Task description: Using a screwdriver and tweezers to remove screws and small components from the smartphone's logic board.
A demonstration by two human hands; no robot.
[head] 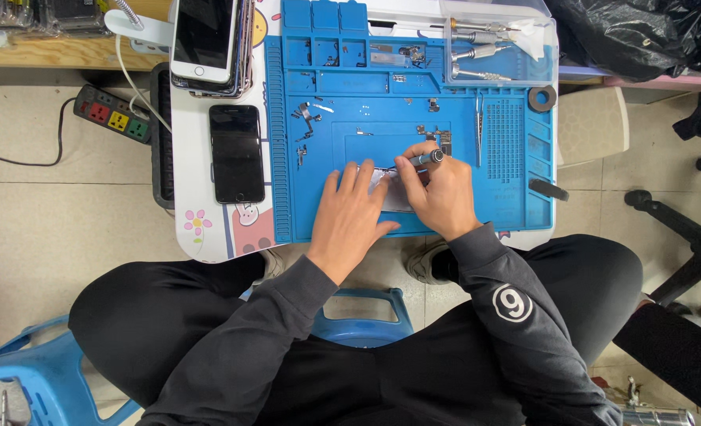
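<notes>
Head view: at frame centre, on the blue repair mat [516, 197], the right hand [443, 197] is closed around a slim grey screwdriver [428, 158]. The left hand [349, 217] lies flat, fingers spread, pressing on a partly hidden opened phone [394, 193]. A dark phone [236, 153] lies left of the mat.

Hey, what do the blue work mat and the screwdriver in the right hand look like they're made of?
The blue work mat looks like silicone or soft rubber: matte surface with moulded compartments and ribbed patches. The screwdriver in the right hand looks like metal: grey handle with a slight sheen, though it is too small to be sure.
</notes>
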